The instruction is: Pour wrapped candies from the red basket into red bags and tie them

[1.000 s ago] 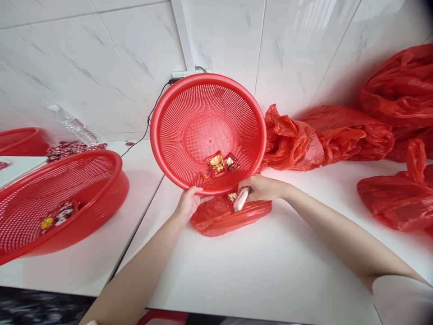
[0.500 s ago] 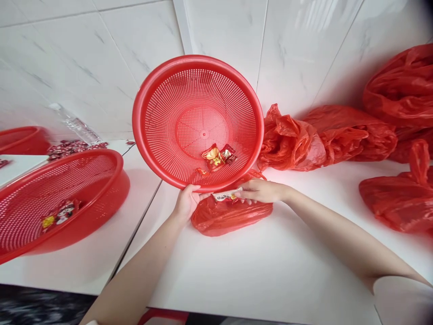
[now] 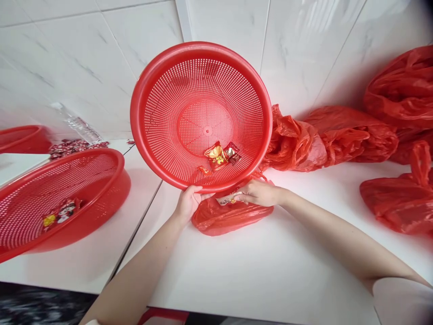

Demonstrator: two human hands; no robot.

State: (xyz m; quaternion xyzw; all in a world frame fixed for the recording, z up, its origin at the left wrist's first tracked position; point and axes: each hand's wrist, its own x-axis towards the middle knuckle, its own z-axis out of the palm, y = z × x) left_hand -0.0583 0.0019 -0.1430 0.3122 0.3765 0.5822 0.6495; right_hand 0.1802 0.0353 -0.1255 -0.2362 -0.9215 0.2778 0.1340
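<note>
Left hand (image 3: 189, 204): thumb and fingers are pinching the near rim of a tilted red perforated basket (image 3: 205, 113), which is standing directly beyond the fingers. Red-and-gold wrapped packets (image 3: 218, 158) are resting in its lower side, just beyond the fingertips. Right hand (image 3: 261, 192): thumb and fingers are pinching the end of a pale printed packet (image 3: 227, 198), its free end pointing toward the left fingers. Red plastic bag (image 3: 230, 222): lying beneath both hands' fingers. Second red basket (image 3: 101, 221): standing well left of the left fingers. Bundled red bags (image 3: 297, 140): sitting beyond and right of the right fingers.
</note>
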